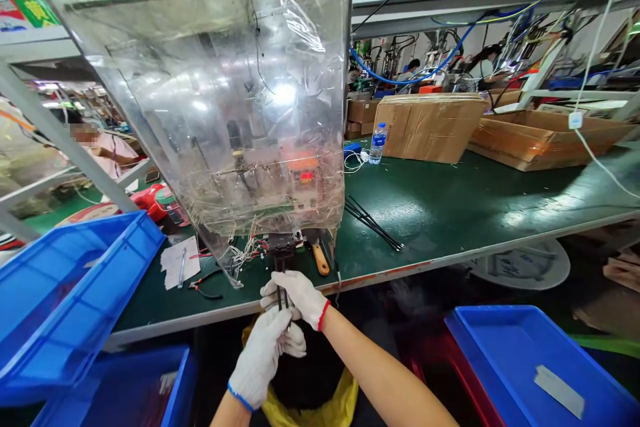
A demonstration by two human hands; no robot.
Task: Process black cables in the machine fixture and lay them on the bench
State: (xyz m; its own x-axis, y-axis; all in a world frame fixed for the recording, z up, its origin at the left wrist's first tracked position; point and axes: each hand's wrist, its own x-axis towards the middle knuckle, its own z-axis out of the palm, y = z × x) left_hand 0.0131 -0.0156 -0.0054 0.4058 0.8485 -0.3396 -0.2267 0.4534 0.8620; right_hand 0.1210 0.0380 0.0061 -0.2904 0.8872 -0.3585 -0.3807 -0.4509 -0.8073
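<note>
My left hand, in a white glove with a blue cuff, is closed on the lower end of thin black rods. Just above it my right hand, gloved in white with a red cuff, pinches the same rods higher up. The rods point up toward a dark fixture at the table's front edge, beneath a clear plastic shield. More black rods lie on the green table to the right. A wooden-handled tool rests beside the fixture.
Blue bins stand at the left, with another blue bin at lower right. Pliers and a pen lie left of the fixture. A bottle and cardboard stand behind. A yellow bag hangs below my hands.
</note>
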